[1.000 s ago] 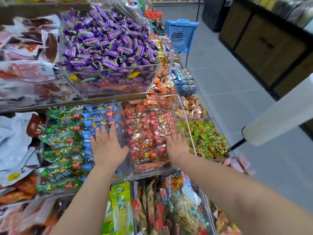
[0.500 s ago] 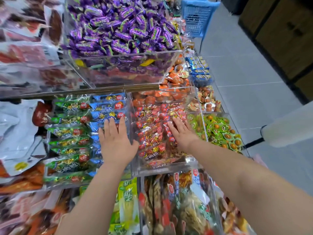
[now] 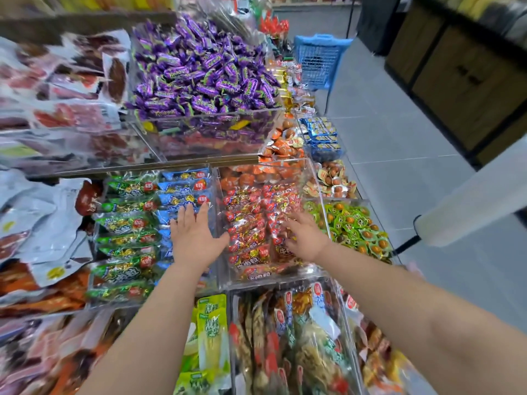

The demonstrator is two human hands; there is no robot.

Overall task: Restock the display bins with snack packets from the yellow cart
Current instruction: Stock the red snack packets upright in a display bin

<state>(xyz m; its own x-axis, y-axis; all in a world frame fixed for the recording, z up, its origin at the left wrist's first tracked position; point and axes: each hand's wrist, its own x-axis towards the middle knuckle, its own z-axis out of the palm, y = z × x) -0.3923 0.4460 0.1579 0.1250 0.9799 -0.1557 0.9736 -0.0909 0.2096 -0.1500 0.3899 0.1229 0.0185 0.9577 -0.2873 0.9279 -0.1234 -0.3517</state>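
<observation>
Clear display bins hold snack packets on a tiered stand. My left hand [image 3: 195,238] lies flat, fingers straight, on the blue packets [image 3: 182,199] beside rows of green packets [image 3: 128,240]. My right hand [image 3: 303,236] rests with spread fingers on the red packets [image 3: 251,223] inside the neighbouring clear bin [image 3: 312,172]. Neither hand holds a packet. The yellow cart is not in view.
A bin of purple candies [image 3: 199,78] sits on the upper tier. Orange and green cup snacks [image 3: 356,226] fill bins to the right. Below are upright packets [image 3: 285,337]. A blue basket [image 3: 319,61] stands on the grey aisle floor, and a white roll [image 3: 470,206] juts in at right.
My right hand slid from the bin's right edge onto the red packets, fingers spreading. My left hand stayed flat on the blue packets. The camera view shifted.
</observation>
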